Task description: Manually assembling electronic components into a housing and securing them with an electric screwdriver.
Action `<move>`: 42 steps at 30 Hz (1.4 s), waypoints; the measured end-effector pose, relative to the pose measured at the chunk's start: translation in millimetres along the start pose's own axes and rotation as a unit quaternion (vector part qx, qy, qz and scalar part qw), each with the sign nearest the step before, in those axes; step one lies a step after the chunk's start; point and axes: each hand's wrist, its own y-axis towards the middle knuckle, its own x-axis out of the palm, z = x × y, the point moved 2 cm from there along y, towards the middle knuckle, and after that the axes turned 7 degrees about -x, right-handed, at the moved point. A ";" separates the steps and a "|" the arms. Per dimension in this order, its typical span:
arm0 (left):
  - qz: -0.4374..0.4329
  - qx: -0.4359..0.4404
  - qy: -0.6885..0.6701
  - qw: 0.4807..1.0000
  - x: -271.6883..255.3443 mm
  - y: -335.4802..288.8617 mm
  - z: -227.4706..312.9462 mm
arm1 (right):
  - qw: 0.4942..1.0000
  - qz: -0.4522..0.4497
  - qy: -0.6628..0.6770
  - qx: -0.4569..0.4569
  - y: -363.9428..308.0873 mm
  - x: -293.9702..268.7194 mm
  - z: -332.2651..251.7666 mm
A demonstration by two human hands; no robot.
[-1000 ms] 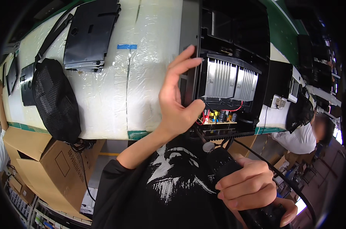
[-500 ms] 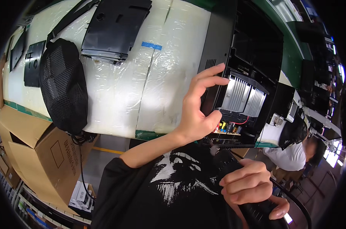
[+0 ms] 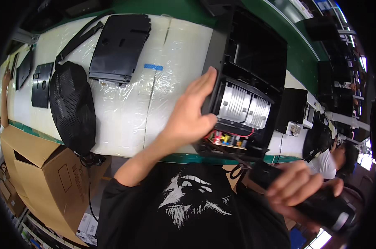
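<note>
A black open machine housing [image 3: 213, 54] stands on the bench. Inside it are finned silver heat sinks [image 3: 244, 108] and a circuit board [image 3: 225, 139] with colored parts and a red wire. My left hand [image 3: 190, 110] lies along the housing's left wall, fingers stretched out and thumb apart near its lower corner. My right hand [image 3: 295, 186], blurred by motion, is closed around a long black handheld tool [image 3: 325, 207], below and right of the housing. The tool's exact kind is hard to make out.
Left on the plastic-covered bench [image 3: 175, 50] are stacked black panels [image 3: 119, 45], a black mesh bag [image 3: 72, 106] and a smaller black panel [image 3: 42, 85]. An open cardboard box [image 3: 55, 182] stands below. At right sits a black box-shaped unit [image 3: 291, 106]; a person [image 3: 324, 164] is beyond.
My left hand has shifted from a curled shape over the housing's edge to lying along its left wall. My right hand has swung right with the black tool, and the view has shifted.
</note>
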 end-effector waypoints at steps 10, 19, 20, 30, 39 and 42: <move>-0.326 -0.004 0.230 0.917 -24.8 136.9 45.1 | 0.782 0.299 -0.410 -0.363 -56.2 -147.5 -165.1; -0.443 0.085 0.294 0.843 96.6 197.9 59.8 | 0.764 0.352 -0.431 -0.326 -95.0 -251.2 -164.6; -0.446 0.070 0.280 0.847 111.2 197.8 57.6 | 0.742 0.381 -0.453 -0.313 -94.7 -253.9 -160.4; -0.499 0.052 0.327 0.801 155.5 222.8 65.0 | 0.725 0.412 -0.487 -0.260 -81.7 -243.7 -134.3; -0.564 0.063 0.428 0.704 175.0 164.1 74.5 | 0.876 0.297 -0.362 -0.115 -58.1 -283.1 -141.8; -0.539 0.140 0.421 0.716 168.6 145.7 73.2 | 0.873 0.307 -0.371 -0.077 -10.7 -294.7 -117.0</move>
